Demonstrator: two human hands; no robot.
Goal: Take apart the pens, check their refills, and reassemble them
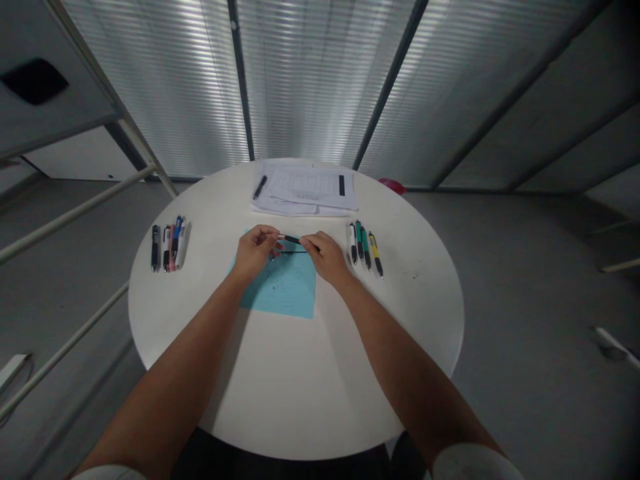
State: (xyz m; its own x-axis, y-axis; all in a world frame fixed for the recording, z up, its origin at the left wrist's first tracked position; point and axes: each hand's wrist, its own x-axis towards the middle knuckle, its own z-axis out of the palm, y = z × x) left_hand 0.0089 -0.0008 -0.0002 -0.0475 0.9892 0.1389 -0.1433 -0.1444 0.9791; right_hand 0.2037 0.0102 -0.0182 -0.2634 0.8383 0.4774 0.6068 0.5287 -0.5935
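Note:
Both of my hands meet over a light blue sheet (287, 287) near the middle of a round white table (280, 387). My left hand (255, 252) pinches one end of a black pen (293, 239) with a pink tip. My right hand (327, 257) grips the pen's other end. A thin dark refill-like rod (295, 251) shows just below the pen between the hands; which hand holds it is unclear.
Several pens (167, 247) lie in a row at the table's left. Another row of pens (366, 248) lies right of my right hand. A stack of papers (307, 190) with a black pen (259, 187) sits at the far edge. Metal rails stand left.

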